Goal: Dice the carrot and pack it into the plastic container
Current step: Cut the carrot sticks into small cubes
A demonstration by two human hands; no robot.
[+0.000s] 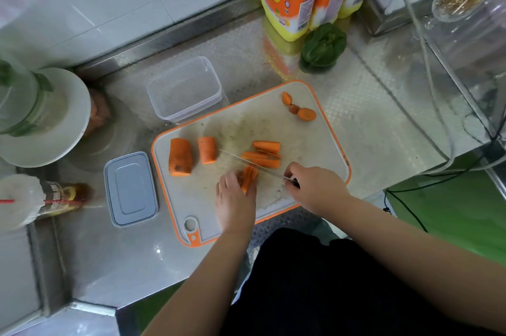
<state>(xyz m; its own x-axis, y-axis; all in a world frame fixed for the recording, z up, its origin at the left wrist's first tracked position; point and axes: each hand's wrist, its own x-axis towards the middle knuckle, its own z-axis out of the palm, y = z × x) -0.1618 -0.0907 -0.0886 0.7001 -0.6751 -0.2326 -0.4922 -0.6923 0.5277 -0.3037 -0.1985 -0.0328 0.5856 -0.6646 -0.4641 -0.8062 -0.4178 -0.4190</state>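
1 head view, looking steeply down, close over counter (131,261)

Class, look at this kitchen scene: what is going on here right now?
A person is cutting carrot on a cutting board. The left hand holds a bundle of carrot strips steady while the right hand grips a knife beside it. Two uncut carrot chunks and more strips wait on the board. The plastic container behind it has no carrot in it yet; its lid lies apart.

White tiled wall (109,7) behind embossed steel counter (369,116); green floor (451,226) at right.
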